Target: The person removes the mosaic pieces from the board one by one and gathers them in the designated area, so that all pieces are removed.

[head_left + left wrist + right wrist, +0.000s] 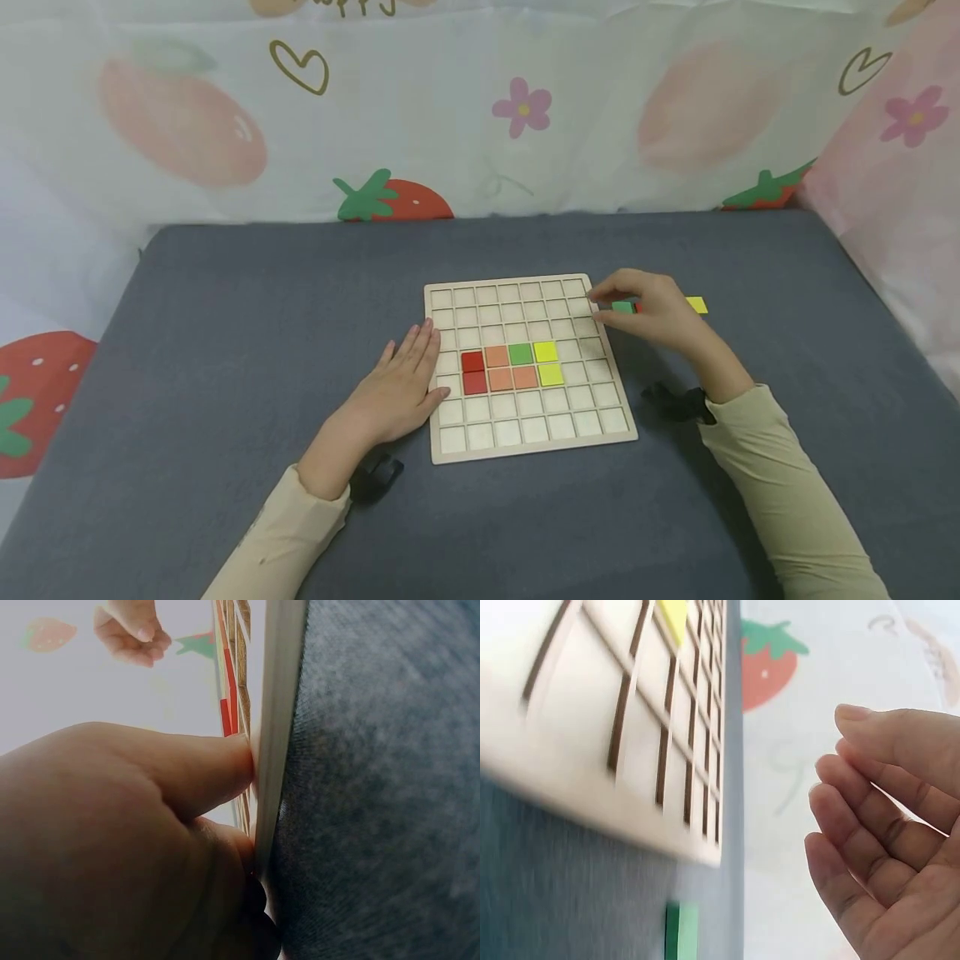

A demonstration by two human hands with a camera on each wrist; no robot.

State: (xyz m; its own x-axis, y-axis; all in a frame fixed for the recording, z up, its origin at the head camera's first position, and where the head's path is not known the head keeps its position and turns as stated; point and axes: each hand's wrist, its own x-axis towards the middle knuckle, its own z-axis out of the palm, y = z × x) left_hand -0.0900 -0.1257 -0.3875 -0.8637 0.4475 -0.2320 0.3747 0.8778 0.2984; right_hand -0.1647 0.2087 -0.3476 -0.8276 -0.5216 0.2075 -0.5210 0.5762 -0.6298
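Observation:
My left hand rests with its fingers straight along the left edge of a square wooden grid board. In the left wrist view its thumb touches the board's edge. Set in the grid are red tiles, orange tiles, a green tile and yellow tiles, in two rows. Over the board's right edge hovers my right hand, fingers loosely curved and apart from the thumb. The right wrist view shows nothing between them.
Right of the board lie a loose green tile, a red tile partly hidden by the right hand, and a yellow tile. A dark grey cloth covers the table. Printed curtains hang behind it.

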